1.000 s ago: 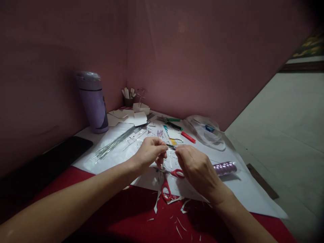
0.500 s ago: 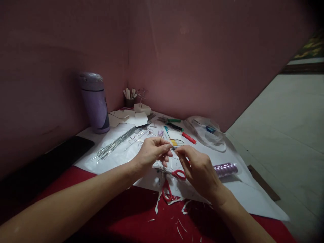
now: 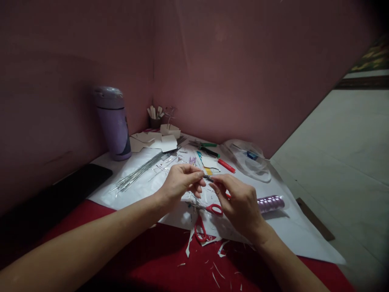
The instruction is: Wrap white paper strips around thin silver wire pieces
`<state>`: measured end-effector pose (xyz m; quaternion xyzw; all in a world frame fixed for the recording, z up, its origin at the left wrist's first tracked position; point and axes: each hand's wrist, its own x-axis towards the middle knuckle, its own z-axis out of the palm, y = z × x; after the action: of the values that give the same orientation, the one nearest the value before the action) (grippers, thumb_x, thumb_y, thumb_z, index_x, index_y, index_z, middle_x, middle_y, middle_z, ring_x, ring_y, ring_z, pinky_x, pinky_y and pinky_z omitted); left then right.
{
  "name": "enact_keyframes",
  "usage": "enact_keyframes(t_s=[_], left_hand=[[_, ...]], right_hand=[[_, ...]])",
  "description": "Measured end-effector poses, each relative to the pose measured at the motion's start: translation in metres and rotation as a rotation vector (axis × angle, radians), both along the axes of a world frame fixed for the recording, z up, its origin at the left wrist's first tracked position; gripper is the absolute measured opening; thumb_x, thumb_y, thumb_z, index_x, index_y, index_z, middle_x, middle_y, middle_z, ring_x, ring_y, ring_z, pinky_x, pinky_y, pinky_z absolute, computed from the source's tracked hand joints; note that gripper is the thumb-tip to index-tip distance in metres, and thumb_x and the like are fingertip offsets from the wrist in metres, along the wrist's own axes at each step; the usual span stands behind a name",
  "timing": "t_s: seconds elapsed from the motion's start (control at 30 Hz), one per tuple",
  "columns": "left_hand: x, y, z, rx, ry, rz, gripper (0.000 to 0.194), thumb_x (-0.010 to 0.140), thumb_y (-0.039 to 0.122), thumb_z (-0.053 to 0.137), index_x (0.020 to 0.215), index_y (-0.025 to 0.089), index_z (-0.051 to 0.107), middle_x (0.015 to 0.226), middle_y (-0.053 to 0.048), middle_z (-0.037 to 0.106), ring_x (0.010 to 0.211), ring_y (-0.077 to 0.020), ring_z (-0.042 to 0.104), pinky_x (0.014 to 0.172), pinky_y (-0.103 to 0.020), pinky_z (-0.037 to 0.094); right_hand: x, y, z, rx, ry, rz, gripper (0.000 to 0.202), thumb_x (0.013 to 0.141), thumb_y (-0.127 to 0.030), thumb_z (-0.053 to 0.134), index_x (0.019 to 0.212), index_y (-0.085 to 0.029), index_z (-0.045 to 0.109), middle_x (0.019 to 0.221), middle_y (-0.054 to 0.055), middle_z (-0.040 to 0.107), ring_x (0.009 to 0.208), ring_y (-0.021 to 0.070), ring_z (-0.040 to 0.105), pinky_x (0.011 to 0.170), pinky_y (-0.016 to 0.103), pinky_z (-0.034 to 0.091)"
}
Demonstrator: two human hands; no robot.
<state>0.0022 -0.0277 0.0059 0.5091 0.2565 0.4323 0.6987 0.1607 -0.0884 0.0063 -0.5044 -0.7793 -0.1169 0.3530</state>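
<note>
While the left hand (image 3: 182,181) works: grip pinched on a thin dark piece (image 3: 208,178).
Right hand (image 3: 238,198): grip pinched on its other end.
Where it is: between both hands, over the white sheet (image 3: 304,235).

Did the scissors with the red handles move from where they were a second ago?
No, the scissors show no shift in any direction: measured against the purple bottle, they lie in the same place.

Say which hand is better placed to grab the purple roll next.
Likely the right hand: the roll lies close by its outer side, while the left hand is farther off. Both seem to pinch a thin dark piece.
</note>
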Motion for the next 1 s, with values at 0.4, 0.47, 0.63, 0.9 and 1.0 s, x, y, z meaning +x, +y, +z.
enact_keyframes(t_s=[0.4,0.47,0.63,0.9,1.0], left_hand=[[-0.0006,0.0048,-0.0097,-0.087,-0.077,-0.084,0.014,0.073,0.021,0.068,0.077,0.009,0.063,0.072,-0.007,0.065,0.057,-0.0095,0.058,0.052,-0.021,0.046],[-0.0009,0.0055,-0.0093,-0.079,-0.073,-0.075,0.016,0.075,0.024,0.066,0.075,0.009,0.063,0.071,-0.006,0.064,0.056,-0.0088,0.057,0.05,-0.02,0.045],[-0.0013,0.0046,-0.0066,-0.08,-0.047,-0.063,0.019,0.074,0.027,0.067,0.072,0.01,0.06,0.072,-0.005,0.063,0.056,-0.0088,0.055,0.049,-0.02,0.045],[-0.0023,0.0015,-0.0067,-0.133,-0.018,-0.162,0.018,0.075,0.026,0.066,0.073,0.01,0.06,0.08,-0.008,0.064,0.058,-0.0086,0.056,0.046,-0.019,0.041],[-0.0015,0.0014,-0.0098,-0.129,0.006,-0.214,0.019,0.072,0.027,0.068,0.069,0.011,0.059,0.076,-0.006,0.063,0.056,-0.0089,0.056,0.046,-0.02,0.041]], right_hand=[[-0.004,0.0009,-0.0018,0.029,0.095,0.03,0.013,0.086,-0.014,0.051,0.089,-0.012,0.063,0.082,0.008,0.067,0.074,0.0191,0.062,0.068,0.031,0.046],[-0.0053,0.0006,-0.001,-0.005,0.106,0.029,0.013,0.086,-0.017,0.052,0.09,-0.013,0.063,0.082,0.008,0.067,0.073,0.0192,0.061,0.067,0.031,0.046],[-0.0063,-0.0017,0.0023,-0.086,0.189,0.025,0.021,0.09,-0.022,0.044,0.092,-0.014,0.063,0.081,0.008,0.066,0.075,0.0198,0.061,0.067,0.031,0.045],[-0.0055,-0.0012,0.0002,-0.1,0.238,0.019,0.013,0.084,-0.018,0.052,0.089,-0.019,0.064,0.079,0.005,0.067,0.07,0.0183,0.06,0.064,0.029,0.045],[-0.0062,-0.0004,0.0,-0.122,0.259,0.043,0.013,0.084,-0.017,0.052,0.086,-0.019,0.064,0.076,0.003,0.067,0.067,0.0167,0.059,0.062,0.028,0.045]])
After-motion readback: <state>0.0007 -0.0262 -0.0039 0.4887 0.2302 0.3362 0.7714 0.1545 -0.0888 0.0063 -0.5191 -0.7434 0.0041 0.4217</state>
